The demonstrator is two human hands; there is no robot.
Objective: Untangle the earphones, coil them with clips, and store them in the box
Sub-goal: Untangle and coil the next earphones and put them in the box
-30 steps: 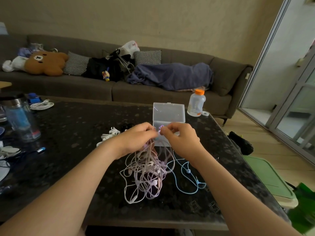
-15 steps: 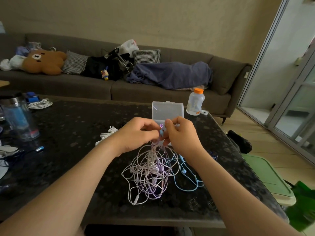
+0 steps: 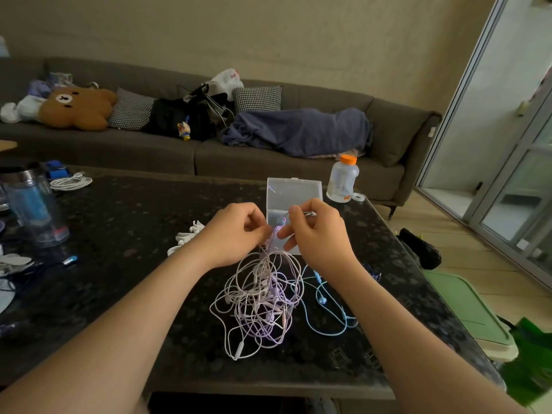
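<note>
Left hand (image 3: 236, 233) and right hand (image 3: 318, 234) each pinch cords at the top of the earphones (image 3: 263, 303) tangle, just in front of the open box (image 3: 294, 191); yanking them apart probably tightens knots, not loosens.

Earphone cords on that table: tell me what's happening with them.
A person works at the tangle of pink and purple earphone cords on the black speckled table. Its top strands are pinched by the left hand and right hand; the rest lies heaped below. A light-blue earphone cord trails out on the right. The clear plastic box stands open behind the hands; nothing is untangled yet.
</note>
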